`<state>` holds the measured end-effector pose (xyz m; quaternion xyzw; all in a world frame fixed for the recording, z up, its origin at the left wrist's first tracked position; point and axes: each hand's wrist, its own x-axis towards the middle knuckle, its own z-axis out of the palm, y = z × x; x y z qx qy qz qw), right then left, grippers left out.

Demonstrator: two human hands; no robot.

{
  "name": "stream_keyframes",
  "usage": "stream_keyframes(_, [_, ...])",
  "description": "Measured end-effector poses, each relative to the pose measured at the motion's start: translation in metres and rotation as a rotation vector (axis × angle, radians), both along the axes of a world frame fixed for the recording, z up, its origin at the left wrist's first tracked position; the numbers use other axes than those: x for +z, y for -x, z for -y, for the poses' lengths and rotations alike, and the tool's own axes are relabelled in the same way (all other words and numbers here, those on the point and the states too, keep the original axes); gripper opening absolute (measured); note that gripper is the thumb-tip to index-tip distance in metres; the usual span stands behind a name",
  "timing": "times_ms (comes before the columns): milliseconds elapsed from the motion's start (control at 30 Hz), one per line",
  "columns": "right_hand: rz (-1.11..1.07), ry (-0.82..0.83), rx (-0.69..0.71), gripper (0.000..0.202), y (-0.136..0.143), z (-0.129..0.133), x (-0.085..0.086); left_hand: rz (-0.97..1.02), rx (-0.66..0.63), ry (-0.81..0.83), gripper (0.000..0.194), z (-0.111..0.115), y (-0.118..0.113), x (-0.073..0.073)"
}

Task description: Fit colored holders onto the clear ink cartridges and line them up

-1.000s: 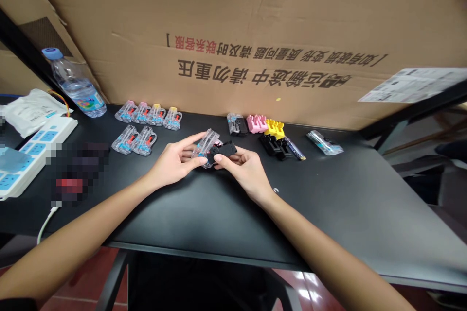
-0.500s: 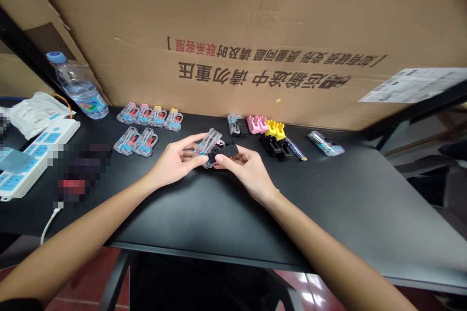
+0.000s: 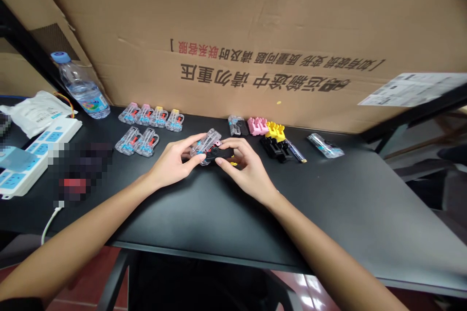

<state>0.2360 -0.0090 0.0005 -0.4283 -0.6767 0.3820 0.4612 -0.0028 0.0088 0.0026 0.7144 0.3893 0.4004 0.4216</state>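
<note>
Smooth black surface (image 3: 204,223). Back left: blue-capped bottle (image 3: 85,92). Left: white power strip (image 3: 40,155), dark pixelated item (image 3: 85,167). Toward middle: row of four clear pieces (image 3: 159,117), two more clear pieces (image 3: 146,143) in front. Back right of centre: pink part (image 3: 257,126), yellow part (image 3: 275,131), black parts (image 3: 272,147) close together; farther right, clear packet (image 3: 325,146) apart.

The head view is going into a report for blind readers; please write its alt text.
A left hand holds a clear plastic piece and a right hand a black part overlapping it, over a black table. Six more clear pieces lie left.
</note>
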Motion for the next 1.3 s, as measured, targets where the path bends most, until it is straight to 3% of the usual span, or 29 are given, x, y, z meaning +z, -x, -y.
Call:
stream_keyframes(100, [0.029, -0.046, 0.019, 0.025, -0.001, -0.002, -0.003, -0.052, 0.019, -0.097, 0.057, 0.001, -0.001, 0.0])
stream_keyframes(200, [-0.004, 0.011, -0.019, 0.03, 0.001, -0.001, -0.006, -0.059, 0.043, -0.159, 0.055, 0.003, -0.002, 0.001])
stream_keyframes(367, [-0.01, 0.086, -0.066, 0.041, 0.006, 0.002, -0.006, 0.009, 0.092, -0.078, 0.054, 0.004, -0.003, 0.002])
stream_keyframes(567, [-0.001, 0.073, -0.088, 0.04, 0.009, 0.004, -0.004, 0.057, 0.08, -0.034, 0.054, 0.004, -0.003, 0.0])
stream_keyframes(800, [-0.124, 0.234, 0.01, 0.047, 0.011, 0.005, -0.004, 0.047, 0.075, -0.031, 0.053, 0.003, -0.003, -0.002])
stream_keyframes(933, [-0.135, 0.252, 0.08, 0.045, 0.004, 0.0, 0.003, 0.065, 0.013, 0.0, 0.054, 0.001, 0.0, 0.001])
stream_keyframes(1133, [-0.089, 0.265, 0.182, 0.045, -0.007, -0.003, 0.018, 0.131, -0.185, 0.09, 0.054, -0.004, 0.005, 0.006])
stream_keyframes(1300, [-0.123, 0.264, 0.154, 0.047, -0.003, 0.0, 0.019, 0.186, -0.184, 0.099, 0.056, -0.008, 0.008, 0.004])
